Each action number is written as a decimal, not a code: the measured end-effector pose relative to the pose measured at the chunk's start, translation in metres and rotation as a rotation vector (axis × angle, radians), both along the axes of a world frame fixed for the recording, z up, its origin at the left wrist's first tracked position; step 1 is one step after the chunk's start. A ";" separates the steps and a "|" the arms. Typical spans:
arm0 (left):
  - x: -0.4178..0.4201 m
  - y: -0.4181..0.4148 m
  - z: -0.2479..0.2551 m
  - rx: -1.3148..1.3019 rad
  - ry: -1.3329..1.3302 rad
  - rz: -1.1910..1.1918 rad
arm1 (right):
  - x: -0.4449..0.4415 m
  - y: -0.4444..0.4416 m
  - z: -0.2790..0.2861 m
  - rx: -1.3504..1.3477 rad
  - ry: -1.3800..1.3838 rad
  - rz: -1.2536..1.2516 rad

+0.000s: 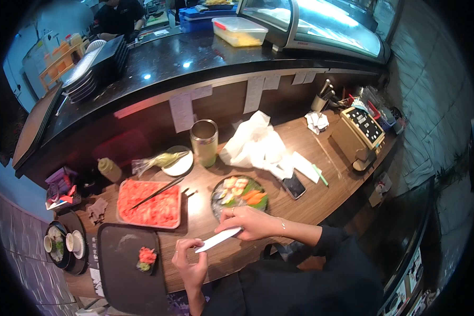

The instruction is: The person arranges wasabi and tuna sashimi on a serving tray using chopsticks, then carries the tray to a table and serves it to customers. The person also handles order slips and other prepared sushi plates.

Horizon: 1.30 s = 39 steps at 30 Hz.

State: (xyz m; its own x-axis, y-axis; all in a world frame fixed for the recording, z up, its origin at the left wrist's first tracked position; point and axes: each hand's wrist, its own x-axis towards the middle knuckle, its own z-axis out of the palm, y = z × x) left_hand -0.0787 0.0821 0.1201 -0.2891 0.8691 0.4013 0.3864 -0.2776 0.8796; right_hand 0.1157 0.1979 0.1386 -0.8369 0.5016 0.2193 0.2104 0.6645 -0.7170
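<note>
Between both hands I hold a narrow white folded piece, seemingly paper point(218, 240), tilted up towards the right. My left hand point(191, 258) pinches its lower end with thumb and fingers. At the upper end, my right hand point(251, 224) grips it, wearing a ring and a bracelet. Just beyond the right hand lies a round dark plate of sashimi point(240, 194) with green leaves, its near edge partly hidden. Left of the plate is a clear tub of red pickled ginger point(150, 209), black chopsticks point(158, 192) across it. A small dark dish point(145, 260) holds ginger and wasabi on a black tray point(120, 252).
A steel tumbler point(204, 142), crumpled white paper or cloth point(256, 146) and a phone point(294, 187) stand or lie behind the plate. A tablet stand point(357, 132) is at right. Stacked plates point(81, 85) rest on the raised counter point(170, 59), where a person point(118, 19) works behind.
</note>
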 end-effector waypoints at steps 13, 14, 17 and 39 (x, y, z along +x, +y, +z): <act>0.150 0.098 -0.027 -0.038 -0.031 0.215 | 0.239 0.269 -0.040 -0.574 0.724 -0.746; 0.151 0.097 -0.030 -0.080 -0.051 0.220 | 0.258 0.307 -0.057 -0.600 0.833 -0.791; 0.145 0.083 -0.042 -0.185 -0.080 0.272 | 0.281 0.386 -0.088 -0.514 0.850 -0.920; 0.159 0.151 -0.009 -0.184 0.183 0.095 | 0.320 0.313 -0.180 0.329 0.102 -1.084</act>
State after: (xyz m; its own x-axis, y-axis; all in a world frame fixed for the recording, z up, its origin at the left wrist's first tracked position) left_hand 0.0805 0.2326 0.1108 -0.3103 0.9045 0.2924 0.5598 -0.0747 0.8252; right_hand 0.4360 0.5108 -0.0417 0.0326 0.8559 0.5160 0.7396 0.3267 -0.5885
